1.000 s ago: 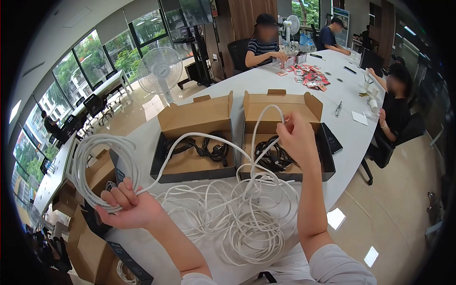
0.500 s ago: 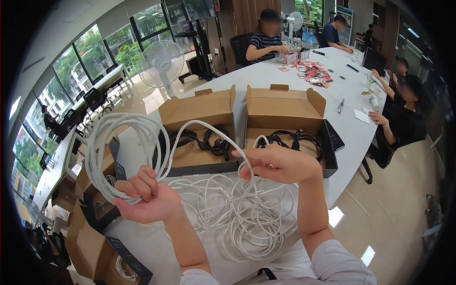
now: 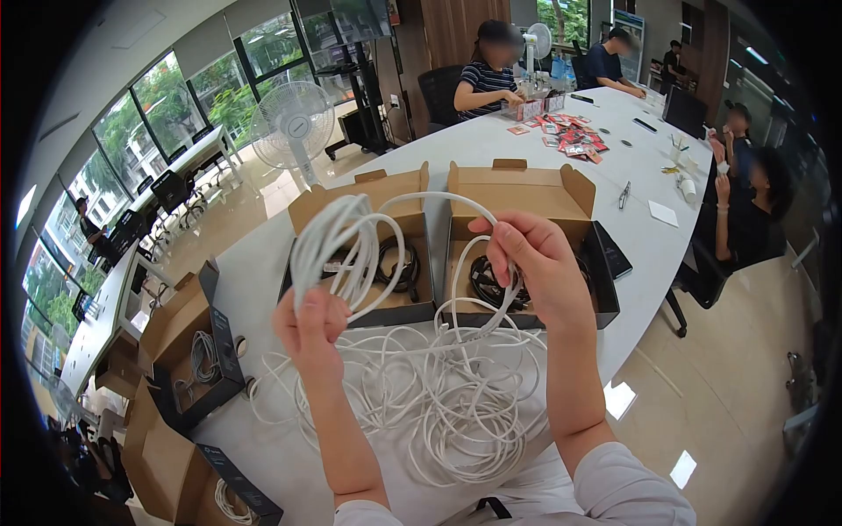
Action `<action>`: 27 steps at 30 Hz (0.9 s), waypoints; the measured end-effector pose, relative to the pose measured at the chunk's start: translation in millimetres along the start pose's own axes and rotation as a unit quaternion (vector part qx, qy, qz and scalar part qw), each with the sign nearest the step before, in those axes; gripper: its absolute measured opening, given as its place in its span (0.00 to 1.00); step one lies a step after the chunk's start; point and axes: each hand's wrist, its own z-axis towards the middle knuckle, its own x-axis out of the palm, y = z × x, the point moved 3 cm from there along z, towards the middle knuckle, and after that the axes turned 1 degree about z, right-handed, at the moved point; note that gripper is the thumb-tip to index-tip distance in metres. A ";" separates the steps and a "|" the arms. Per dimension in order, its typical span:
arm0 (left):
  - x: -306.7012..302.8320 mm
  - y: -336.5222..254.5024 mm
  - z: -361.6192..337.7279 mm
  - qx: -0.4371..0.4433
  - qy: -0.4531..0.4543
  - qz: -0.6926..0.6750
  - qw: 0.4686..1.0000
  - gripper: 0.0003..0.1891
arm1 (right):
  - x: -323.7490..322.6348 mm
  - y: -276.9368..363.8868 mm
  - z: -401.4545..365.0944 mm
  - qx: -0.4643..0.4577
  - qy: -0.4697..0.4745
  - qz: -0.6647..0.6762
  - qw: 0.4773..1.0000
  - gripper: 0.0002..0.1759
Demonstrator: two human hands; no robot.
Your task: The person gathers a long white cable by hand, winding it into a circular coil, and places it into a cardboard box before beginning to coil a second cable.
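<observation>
My left hand (image 3: 313,329) is closed around a coiled bundle of white cable (image 3: 338,250), which is held up off the table and blurred on its left side. My right hand (image 3: 532,261) pinches a single strand of the same cable between thumb and fingers, to the right of the coil. The strand arches from the coil across to the right hand and hangs down from there. Below both hands, a loose tangle of white cable (image 3: 465,408) spreads over the white table. Two open cardboard boxes with black cables inside stand just behind my hands.
The right box (image 3: 524,195) and left box (image 3: 386,188) have raised lids. More open boxes at left hold a grey cable (image 3: 203,358) and a white cable (image 3: 232,504). Red packets (image 3: 574,138) lie farther back. Several people sit around the table (image 3: 561,175). A fan (image 3: 294,127) stands behind.
My left hand has moved right and turned, bringing the coil toward the middle. My right hand has shifted slightly right and up, now pinching the strand. A person at right has raised a hand.
</observation>
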 end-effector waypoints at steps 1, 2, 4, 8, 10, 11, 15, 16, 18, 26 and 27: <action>4.3 0.1 -1.4 0.001 0.017 0.030 0.999 0.19 | 1.5 0.2 -0.2 -0.008 -0.006 0.006 1.000 0.13; 4.4 9.0 -3.9 0.024 0.037 0.028 0.999 0.17 | 3.1 0.3 -0.7 -0.016 -0.012 0.011 1.000 0.13; 18.7 8.1 -6.9 -0.027 0.047 0.083 0.995 0.14 | 6.9 -0.3 -2.0 -0.013 -0.024 0.015 1.000 0.13; 43.0 15.0 -13.7 -0.054 0.081 0.180 0.979 0.14 | 19.9 -6.2 -3.8 -0.030 -0.018 -0.021 0.999 0.13; 55.2 16.1 -17.2 -0.020 0.097 0.227 0.969 0.19 | 32.7 -10.9 -6.7 -0.050 -0.014 -0.049 0.997 0.14; 56.9 18.0 -19.1 -0.014 0.102 0.226 0.969 0.20 | 39.4 -13.2 -9.2 -0.057 -0.014 -0.057 0.997 0.14; 55.9 39.1 -30.9 -0.009 0.105 0.184 0.977 0.36 | 47.8 -8.5 -19.1 -0.181 -0.008 -0.324 0.929 0.22; 54.5 46.0 -35.8 -0.016 0.091 0.156 0.984 0.40 | 49.6 -9.3 -22.0 -0.196 -0.026 -0.336 0.921 0.24; 53.1 47.6 -40.3 -0.055 0.088 0.140 0.985 0.42 | 53.7 -11.5 -26.6 -0.197 -0.040 -0.351 0.914 0.25; 34.3 58.9 -46.2 -0.245 0.063 0.055 0.966 0.34 | 56.0 -6.9 -31.2 -0.222 0.012 -0.378 0.899 0.28; 30.3 61.9 -44.2 -0.249 0.084 0.043 0.964 0.33 | 55.1 -7.1 -30.5 -0.224 0.022 -0.378 0.898 0.29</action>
